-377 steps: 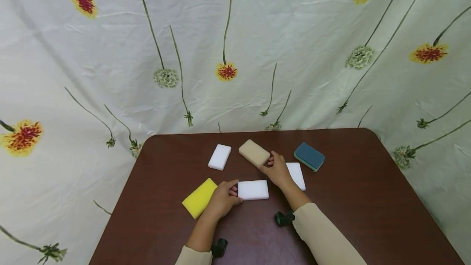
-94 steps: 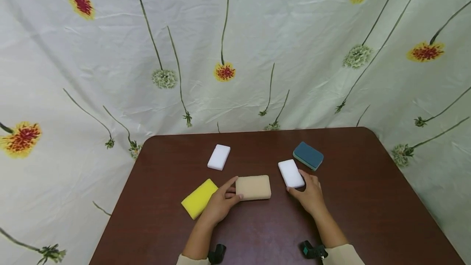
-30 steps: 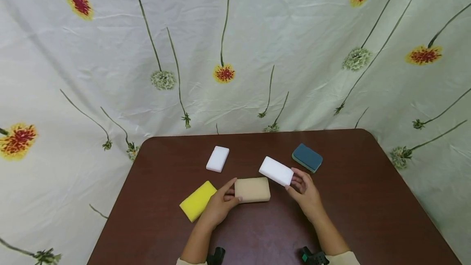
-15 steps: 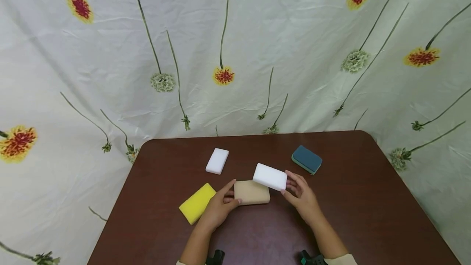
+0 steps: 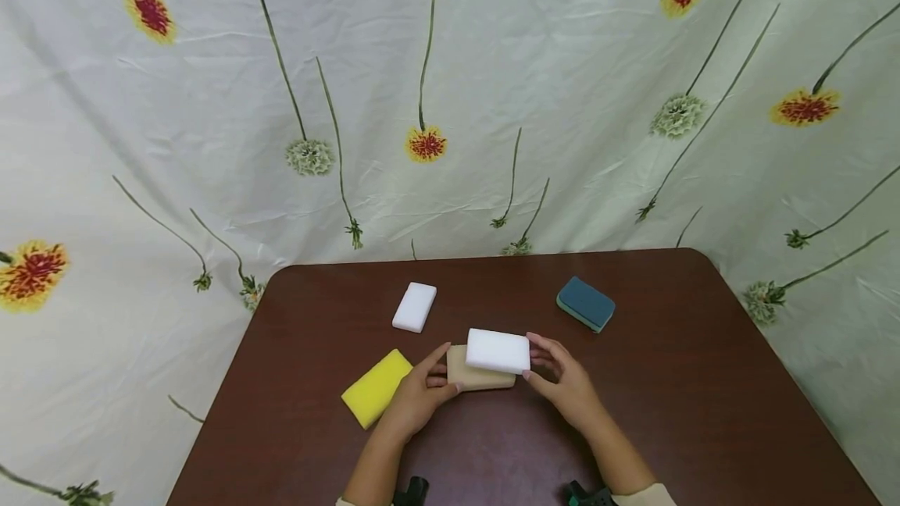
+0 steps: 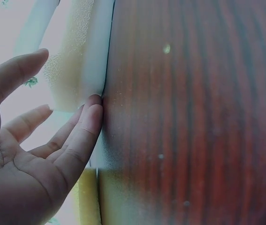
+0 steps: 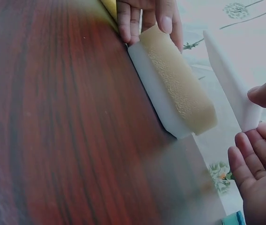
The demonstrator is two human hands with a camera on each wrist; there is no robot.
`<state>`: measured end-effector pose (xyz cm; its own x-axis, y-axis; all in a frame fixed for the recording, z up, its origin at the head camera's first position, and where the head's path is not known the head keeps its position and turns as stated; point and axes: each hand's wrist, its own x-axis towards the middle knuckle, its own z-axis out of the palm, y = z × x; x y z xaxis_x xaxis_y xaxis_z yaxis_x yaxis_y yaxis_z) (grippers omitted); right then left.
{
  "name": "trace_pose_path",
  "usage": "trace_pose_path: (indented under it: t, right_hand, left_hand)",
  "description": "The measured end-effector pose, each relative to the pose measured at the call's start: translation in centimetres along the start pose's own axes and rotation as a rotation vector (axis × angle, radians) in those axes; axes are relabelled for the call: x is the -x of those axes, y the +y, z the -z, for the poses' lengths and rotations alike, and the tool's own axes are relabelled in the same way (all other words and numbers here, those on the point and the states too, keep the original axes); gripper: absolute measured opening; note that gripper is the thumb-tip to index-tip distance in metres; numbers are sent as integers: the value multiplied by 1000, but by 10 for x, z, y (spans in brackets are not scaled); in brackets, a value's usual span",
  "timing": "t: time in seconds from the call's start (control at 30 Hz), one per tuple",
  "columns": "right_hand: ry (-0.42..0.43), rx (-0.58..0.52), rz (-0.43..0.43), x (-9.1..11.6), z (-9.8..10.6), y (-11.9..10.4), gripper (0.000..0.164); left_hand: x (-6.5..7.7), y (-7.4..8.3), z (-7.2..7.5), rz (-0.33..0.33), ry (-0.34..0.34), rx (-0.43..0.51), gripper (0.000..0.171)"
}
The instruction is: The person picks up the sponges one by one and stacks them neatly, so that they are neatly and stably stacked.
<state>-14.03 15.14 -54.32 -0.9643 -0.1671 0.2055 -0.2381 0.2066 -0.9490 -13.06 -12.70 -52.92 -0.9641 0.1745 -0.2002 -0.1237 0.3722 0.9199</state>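
Fingers of the right hand [image 5: 566, 389] are pinching the white sponge [image 5: 498, 350] above the beige sponge [image 5: 478, 378], which the left hand's [image 5: 420, 393] straight fingers are steadying; squaring edges before release seems wise.

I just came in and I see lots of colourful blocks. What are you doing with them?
A person is stacking sponges on a brown table. The left hand steadies a small pile, a tan sponge on a white one. The right hand holds a white sponge just over that pile, not yet set down. A yellow sponge, a blue sponge and another white sponge lie apart on the table.
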Motion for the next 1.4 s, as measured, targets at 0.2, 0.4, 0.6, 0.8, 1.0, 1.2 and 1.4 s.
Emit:
trace_pose_path:
  t: [0.2,0.4,0.6,0.8,1.0,1.2,1.4]
  right_hand:
    - [-13,56,24,0,-5,-1,59]
    - [-46,70,50,-1,-8,-4,58]
    - [-74,91,36,-2,-9,-3,58]
    - [-104,120,26,-3,-11,-5,59]
    - [-112,133,34,-4,-14,-3,60]
    - [-107,142,18,-4,-15,-1,59]
    - [-119,163,7,-5,-15,0,59]
  left_hand:
    - [-1,-1,0,-4,0,4,74]
    - [-1,-2,-1,1,3,1,72]
    - [-1,-2,-1,-6,4,-9,72]
    - [-2,-2,-1,-7,2,-16,73]
    - [-2,-2,-1,-12,-9,-13,74]
    - [-1,-2,-1,-11,-15,-12,76]
    - [0,-2,-1,-2,-13,-6,79]
